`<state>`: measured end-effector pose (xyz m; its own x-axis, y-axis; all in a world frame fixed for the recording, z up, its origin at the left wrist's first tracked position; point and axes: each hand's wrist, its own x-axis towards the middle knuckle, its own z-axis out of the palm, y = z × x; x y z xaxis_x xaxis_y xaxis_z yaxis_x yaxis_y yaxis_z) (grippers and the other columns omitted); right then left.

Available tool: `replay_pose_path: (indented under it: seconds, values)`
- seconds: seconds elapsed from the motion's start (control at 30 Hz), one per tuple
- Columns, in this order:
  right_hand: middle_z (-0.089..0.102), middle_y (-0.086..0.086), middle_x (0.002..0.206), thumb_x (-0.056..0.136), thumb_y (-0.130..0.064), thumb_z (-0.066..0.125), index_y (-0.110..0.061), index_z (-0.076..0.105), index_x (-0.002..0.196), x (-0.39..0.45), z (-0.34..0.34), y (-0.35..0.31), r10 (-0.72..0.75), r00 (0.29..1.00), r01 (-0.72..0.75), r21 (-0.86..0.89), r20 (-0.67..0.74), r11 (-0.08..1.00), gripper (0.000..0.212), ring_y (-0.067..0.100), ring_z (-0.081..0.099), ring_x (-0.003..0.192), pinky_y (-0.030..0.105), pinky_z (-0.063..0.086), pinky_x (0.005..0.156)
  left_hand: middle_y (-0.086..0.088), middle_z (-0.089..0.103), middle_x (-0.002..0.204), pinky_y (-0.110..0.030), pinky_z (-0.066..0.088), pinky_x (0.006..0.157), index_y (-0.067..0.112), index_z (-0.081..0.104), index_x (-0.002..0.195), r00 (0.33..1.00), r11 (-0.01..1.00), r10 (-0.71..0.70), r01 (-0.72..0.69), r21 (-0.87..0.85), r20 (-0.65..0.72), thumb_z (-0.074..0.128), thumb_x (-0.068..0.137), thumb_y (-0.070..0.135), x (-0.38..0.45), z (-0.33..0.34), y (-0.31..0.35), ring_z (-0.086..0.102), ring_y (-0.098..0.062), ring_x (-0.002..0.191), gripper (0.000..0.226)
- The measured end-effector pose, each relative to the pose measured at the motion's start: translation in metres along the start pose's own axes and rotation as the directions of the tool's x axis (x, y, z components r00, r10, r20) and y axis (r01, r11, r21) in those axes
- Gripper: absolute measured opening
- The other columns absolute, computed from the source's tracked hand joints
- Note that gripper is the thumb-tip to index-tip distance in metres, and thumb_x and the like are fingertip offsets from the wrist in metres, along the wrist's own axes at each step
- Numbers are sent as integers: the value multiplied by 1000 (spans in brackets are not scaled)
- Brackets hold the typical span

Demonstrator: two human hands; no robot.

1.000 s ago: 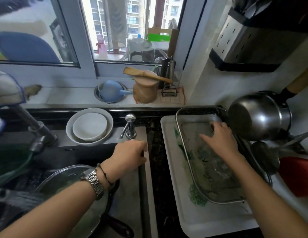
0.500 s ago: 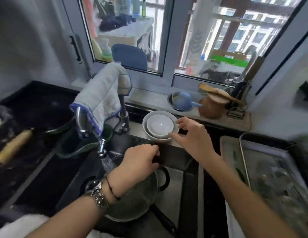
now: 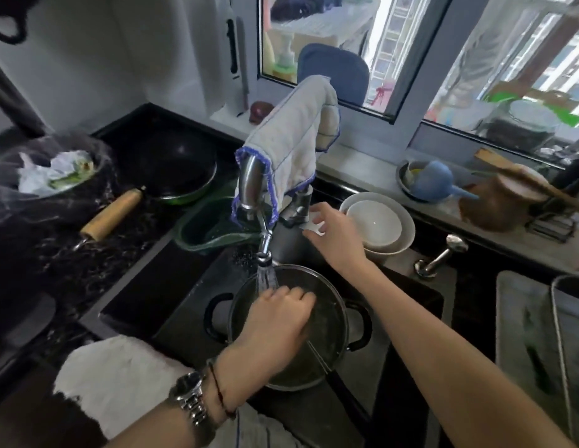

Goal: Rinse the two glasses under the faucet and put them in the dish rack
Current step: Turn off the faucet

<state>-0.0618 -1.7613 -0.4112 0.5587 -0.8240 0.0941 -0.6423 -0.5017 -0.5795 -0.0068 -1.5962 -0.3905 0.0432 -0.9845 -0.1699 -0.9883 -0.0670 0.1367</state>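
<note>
Head view: the left hand's fingers (image 3: 299,297) are curled downward, knuckles up, over the mouth of a pot (image 3: 333,347) standing in the sink (image 3: 152,295). The running water (image 3: 265,281) falls just at their left edge. Whether they are closed on anything I cannot tell, since the palm hides what lies beneath. No glass shows clearly there.

The right hand's fingers (image 3: 323,211) are spread and empty, reaching toward the lever (image 3: 296,210) at the base of the faucet (image 3: 251,184), close to it or just touching. A small pale patch between thumb and forefinger is too blurred to name. A cloth (image 3: 291,140) is draped over the faucet, and stacked bowls (image 3: 378,226) sit just right of that hand.

The dish rack (image 3: 554,321) lies at the far right edge on its tray (image 3: 511,318), well apart from both hands. Its contents are smeared, so the glasses cannot be made out.

My judgement is that the right hand is nearer both the lever and the rack. Any glass rinsed under the stream must travel right, across the sink's edge.
</note>
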Motion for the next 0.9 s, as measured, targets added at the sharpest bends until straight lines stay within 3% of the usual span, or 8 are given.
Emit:
replay_pose_path:
  seconds: [0.17,0.3,0.6,0.9]
  values:
    - [72,10,101,87,-20,63,-12,64,105,14,10,2,13,1000,-12,-25,6,1000,20,31,66,91,40,53,80,-8,58,122,-37,41,94,13,53,123,999,995,4,-8,-99,-35,56,89,23,-2,6,-1,53,-30,118,35]
    - [74,8,99,87,-18,65,-13,64,100,18,11,3,20,1000,-20,20,0,1000,14,30,67,89,37,52,79,-1,50,131,-33,35,100,20,45,129,999,991,-18,14,-134,-29,49,94,29,-1,10,-1,44,-22,126,36]
    - [75,10,100,89,-17,64,-9,69,101,26,6,8,-50,999,50,8,-14,999,15,31,67,96,38,50,79,6,50,133,-29,34,102,27,45,130,999,973,-20,11,-231,-36,52,93,34,1,10,-4,44,-14,126,38]
    - [74,8,102,93,-16,60,-8,69,102,34,7,15,-33,996,33,-2,-83,999,15,26,66,94,23,35,72,7,52,131,-28,34,100,29,47,128,999,966,-30,23,-256,-25,52,92,35,4,17,-7,45,-14,124,37]
